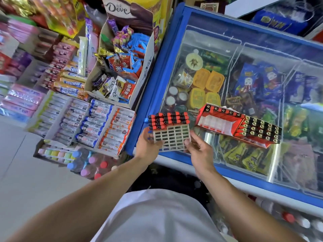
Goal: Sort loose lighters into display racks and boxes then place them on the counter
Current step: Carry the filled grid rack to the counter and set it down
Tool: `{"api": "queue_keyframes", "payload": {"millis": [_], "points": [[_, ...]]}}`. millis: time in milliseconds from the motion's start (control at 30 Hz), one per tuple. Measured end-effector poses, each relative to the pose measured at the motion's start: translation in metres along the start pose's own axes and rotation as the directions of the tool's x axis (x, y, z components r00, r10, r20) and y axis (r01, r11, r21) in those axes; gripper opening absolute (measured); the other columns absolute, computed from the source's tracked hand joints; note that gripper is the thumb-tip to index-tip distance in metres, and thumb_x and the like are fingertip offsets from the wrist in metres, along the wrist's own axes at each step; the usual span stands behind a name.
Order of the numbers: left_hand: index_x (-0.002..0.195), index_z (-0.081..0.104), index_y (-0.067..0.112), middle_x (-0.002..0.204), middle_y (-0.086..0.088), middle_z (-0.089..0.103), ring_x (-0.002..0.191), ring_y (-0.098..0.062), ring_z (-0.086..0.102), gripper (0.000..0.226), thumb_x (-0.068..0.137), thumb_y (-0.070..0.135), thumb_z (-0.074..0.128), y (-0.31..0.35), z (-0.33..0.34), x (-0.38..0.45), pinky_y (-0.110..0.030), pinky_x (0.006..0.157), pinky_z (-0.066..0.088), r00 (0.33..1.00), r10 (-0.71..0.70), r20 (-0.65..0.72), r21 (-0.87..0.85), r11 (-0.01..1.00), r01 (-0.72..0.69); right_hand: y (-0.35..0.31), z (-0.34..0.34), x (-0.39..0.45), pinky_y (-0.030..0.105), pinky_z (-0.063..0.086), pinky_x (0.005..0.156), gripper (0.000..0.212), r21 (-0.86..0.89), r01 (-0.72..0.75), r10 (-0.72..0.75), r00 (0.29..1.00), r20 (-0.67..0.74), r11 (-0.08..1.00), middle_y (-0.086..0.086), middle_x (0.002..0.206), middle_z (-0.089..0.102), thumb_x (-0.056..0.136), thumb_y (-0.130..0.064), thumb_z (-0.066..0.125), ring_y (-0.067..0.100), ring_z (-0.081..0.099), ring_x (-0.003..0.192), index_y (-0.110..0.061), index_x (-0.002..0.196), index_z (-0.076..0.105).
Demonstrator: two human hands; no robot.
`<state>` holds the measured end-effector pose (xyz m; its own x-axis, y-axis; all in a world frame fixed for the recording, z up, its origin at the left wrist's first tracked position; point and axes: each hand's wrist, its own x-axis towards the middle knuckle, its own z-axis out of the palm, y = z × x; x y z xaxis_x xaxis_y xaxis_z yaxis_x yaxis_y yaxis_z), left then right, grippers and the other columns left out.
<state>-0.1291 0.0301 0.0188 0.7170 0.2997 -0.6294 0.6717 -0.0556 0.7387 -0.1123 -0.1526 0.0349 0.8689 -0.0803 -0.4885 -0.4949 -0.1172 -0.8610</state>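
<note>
A white grid rack (172,137) is held over the freezer's near-left corner. Its far rows hold several red-and-black lighters (168,120); its near cells are empty. My left hand (148,146) grips the rack's left edge. My right hand (199,151) holds its near-right corner with thumb and fingers. To the right, an open red display box (220,122) lies on the glass lid, one half showing white dividers. Beside it sits a rack full of lighters (260,131), seen from their black-and-gold tops.
The blue-framed chest freezer (152,95) with sliding glass lids holds ice creams and fills the right side. Left of it stand a Dove cardboard display (122,67) and open boxes of candy rolls (90,123). Bottles (90,166) stand on the floor near my left arm.
</note>
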Motion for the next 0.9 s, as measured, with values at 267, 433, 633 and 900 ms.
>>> {"api": "queue_keyframes", "payload": {"millis": [267,433,633,900], "points": [[0.146,0.046,0.031,0.104,-0.003,0.074,0.095,-0.02,0.072,0.065,0.089,0.024,0.076,-0.047,-0.054,-0.051,-0.041,0.088,0.058,0.983,0.147,-0.114,-0.24,0.956,-0.17,-0.005,0.037,-0.041,0.025,0.057,0.074,0.04,-0.029,0.065,-0.06,0.988,0.143,0.997,-0.004,0.098,0.077,0.094,-0.008,0.068,0.011,0.064,0.069,-0.028,0.129,0.065],[0.145,0.051,0.013,0.107,-0.002,0.076,0.096,-0.02,0.074,0.058,0.091,0.01,0.074,-0.095,-0.111,-0.09,-0.043,0.085,0.06,0.96,0.106,-0.258,-0.375,0.905,-0.201,0.008,0.095,-0.083,0.027,0.057,0.076,0.039,-0.103,0.149,-0.109,0.941,0.321,0.984,-0.008,0.091,0.076,0.094,-0.007,0.067,0.007,0.064,0.075,-0.03,0.126,0.067],[0.148,0.049,0.022,0.107,0.005,0.076,0.099,-0.016,0.072,0.055,0.098,0.01,0.066,-0.175,-0.204,-0.146,-0.033,0.086,0.059,0.924,0.098,-0.37,-0.371,0.896,-0.244,0.047,0.188,-0.161,0.015,0.055,0.069,0.05,-0.157,0.204,-0.106,0.872,0.478,0.966,-0.03,0.089,0.072,0.093,0.004,0.064,-0.009,0.066,0.08,-0.017,0.137,0.056],[0.144,0.041,0.044,0.106,0.003,0.068,0.086,-0.012,0.065,0.063,0.096,0.012,0.068,-0.243,-0.343,-0.202,-0.029,0.068,0.059,0.896,0.013,-0.445,-0.44,0.868,-0.231,0.074,0.307,-0.256,0.042,0.057,0.089,0.043,-0.182,0.266,-0.095,0.77,0.631,0.947,-0.009,0.106,0.076,0.091,-0.009,0.072,0.013,0.068,0.092,-0.035,0.124,0.068]]}}
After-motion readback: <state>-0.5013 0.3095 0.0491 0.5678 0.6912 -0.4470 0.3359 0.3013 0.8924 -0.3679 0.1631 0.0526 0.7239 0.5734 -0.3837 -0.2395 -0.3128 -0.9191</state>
